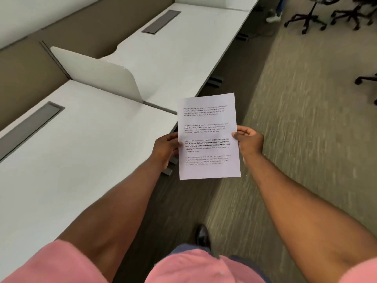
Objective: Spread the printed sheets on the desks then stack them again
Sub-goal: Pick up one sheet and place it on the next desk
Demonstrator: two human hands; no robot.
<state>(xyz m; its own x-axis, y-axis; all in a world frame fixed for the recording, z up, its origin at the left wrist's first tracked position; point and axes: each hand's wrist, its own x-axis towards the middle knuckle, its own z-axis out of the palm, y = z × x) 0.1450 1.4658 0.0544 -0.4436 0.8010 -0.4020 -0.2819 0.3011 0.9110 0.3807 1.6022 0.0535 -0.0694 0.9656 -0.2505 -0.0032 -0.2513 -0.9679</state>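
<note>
I hold the printed sheets [208,135], white pages with several blocks of black text, upright in front of me over the floor just off the desk edge. My left hand [166,149] grips their left edge with the thumb on the front. At the right edge my right hand [248,142] pinches them the same way. How many sheets are in the stack cannot be told. The near white desk [77,152] lies to my left, and a second white desk [183,52] continues beyond it.
A low white divider panel [106,76] stands between the two desks. Each desk has a grey cable hatch [28,125], the far one [161,21] near the back wall. Black office chair bases [310,19] stand on the carpet at the top right. My shoe [202,234] is below.
</note>
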